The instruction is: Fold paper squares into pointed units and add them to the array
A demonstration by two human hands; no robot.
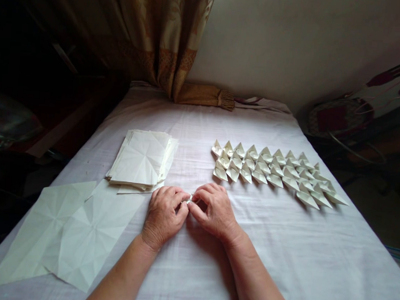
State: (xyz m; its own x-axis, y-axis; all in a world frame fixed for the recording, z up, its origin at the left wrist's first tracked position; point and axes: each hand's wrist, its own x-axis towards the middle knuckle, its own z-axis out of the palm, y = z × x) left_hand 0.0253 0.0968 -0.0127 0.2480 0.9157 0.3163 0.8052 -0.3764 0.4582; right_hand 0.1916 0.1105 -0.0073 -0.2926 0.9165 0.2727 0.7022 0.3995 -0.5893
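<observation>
My left hand [164,215] and my right hand [212,210] meet knuckle to knuckle on the white cloth [281,256]. Both are curled closed and pinch a small folded piece of white paper [189,198] between the fingertips; only a sliver of it shows. Just beyond my left hand lies a stack of creased white paper squares [142,160]. Beyond my right hand, several small folded paper pieces [274,171] lie in neat overlapping rows.
Two large creased paper sheets [70,234] lie flat at the near left of the cloth. A brown patterned curtain [166,38] hangs at the back, its end resting on the table. Dark clutter stands off the left edge, a patterned object [342,116] off the right.
</observation>
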